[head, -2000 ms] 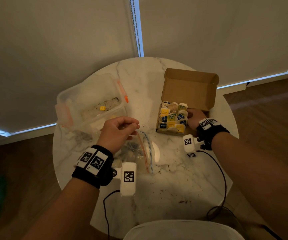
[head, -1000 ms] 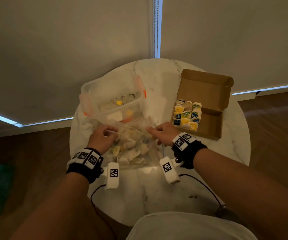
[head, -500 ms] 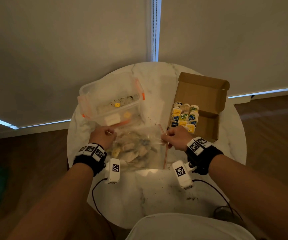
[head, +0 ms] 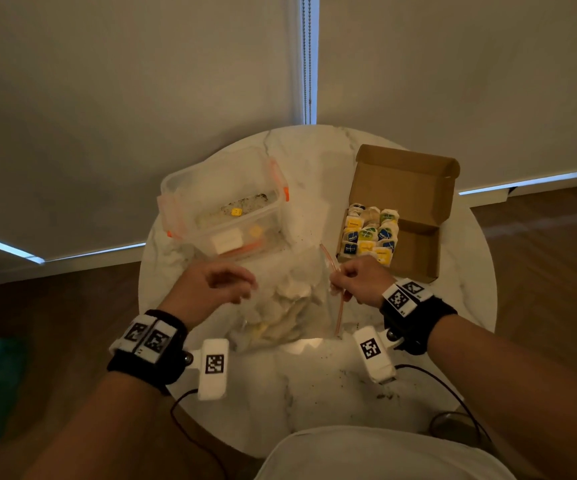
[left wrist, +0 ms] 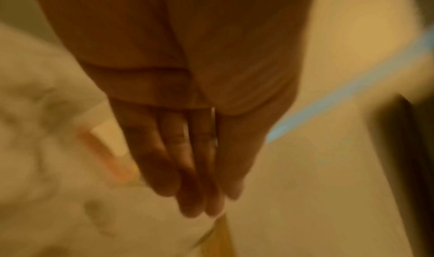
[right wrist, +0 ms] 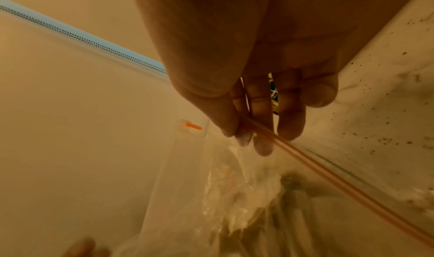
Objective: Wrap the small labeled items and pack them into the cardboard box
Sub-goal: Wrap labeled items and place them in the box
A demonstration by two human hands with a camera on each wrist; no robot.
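Note:
A clear zip bag (head: 290, 306) stuffed with pale crumpled wrapped pieces lies on the round marble table (head: 314, 393) between my hands. My right hand (head: 337, 277) pinches the bag's orange zip strip (right wrist: 305, 161) between thumb and fingers (right wrist: 263, 146). Blurred by motion, my left hand (head: 224, 285) hovers over the bag's left part; the left wrist view shows its fingers (left wrist: 199, 196) straight and holding nothing. At the right stands the open cardboard box (head: 418, 258), with several small labeled items (head: 370, 233) in yellow, blue and green packed in rows in its left part.
A clear plastic container (head: 224, 199) with orange latches stands at the back left, holding a few small pieces. Dark crumbs dot the tabletop near the front right. Wrist-camera cables (head: 453, 393) trail off the table's near edge. Roller blinds close off the far side.
My left hand has let go of the bag's left edge and moved right, above the bag. My right hand keeps its pinch on the zip strip.

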